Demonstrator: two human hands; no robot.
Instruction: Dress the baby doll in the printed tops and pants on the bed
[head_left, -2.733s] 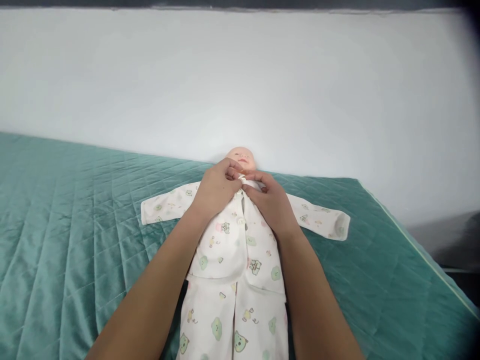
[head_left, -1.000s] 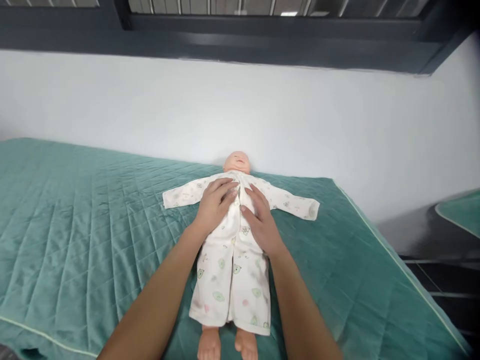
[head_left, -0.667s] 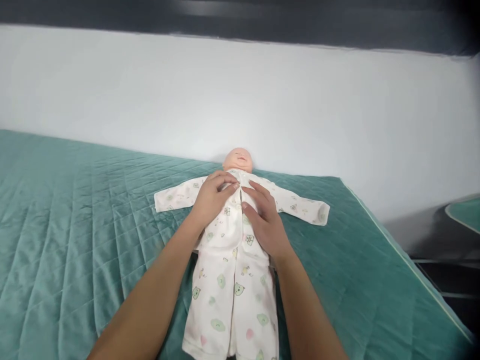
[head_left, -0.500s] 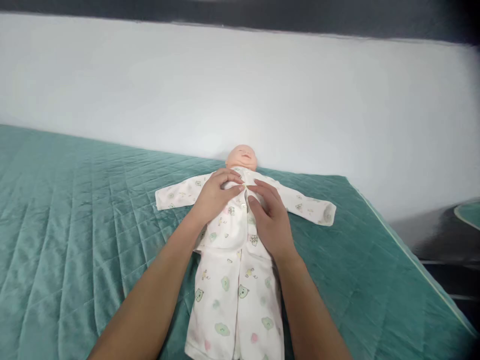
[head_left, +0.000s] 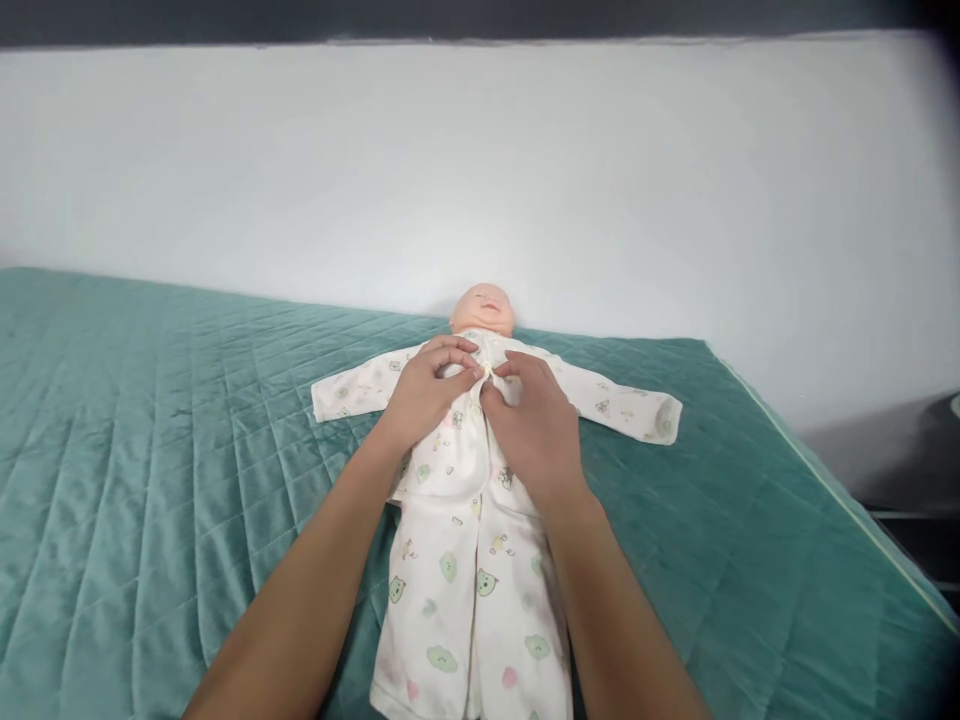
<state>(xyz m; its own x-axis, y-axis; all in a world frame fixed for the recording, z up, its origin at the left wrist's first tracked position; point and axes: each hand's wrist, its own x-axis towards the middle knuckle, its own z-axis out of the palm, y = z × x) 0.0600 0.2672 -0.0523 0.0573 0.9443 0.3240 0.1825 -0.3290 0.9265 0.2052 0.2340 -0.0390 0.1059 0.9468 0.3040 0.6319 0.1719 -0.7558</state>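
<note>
A baby doll (head_left: 482,308) lies on its back, dressed in a white printed shirt (head_left: 442,455) and matching trousers (head_left: 442,600). Both sleeves stretch out to the sides, and no doll hands show at the cuffs. At the chest, my left hand (head_left: 439,390) pinches the shirt's front edge between thumb and fingers. My right hand (head_left: 536,420) grips the opposite edge, thumb and index finger closed on the cloth. Between my fingertips sits a small pale button (head_left: 488,370). The lower front of the shirt is partly covered by my right hand.
A green quilted cover (head_left: 187,430) spreads under the doll, with its piped edge (head_left: 825,480) running down the right. Behind the doll's head rises a white wall (head_left: 480,160). Dark shapes (head_left: 922,480) stand beyond the right edge.
My right thumb and fingers have closed together on the shirt front, moving slightly left. The button now shows between both hands. My left hand has barely moved; the view has tilted a little.
</note>
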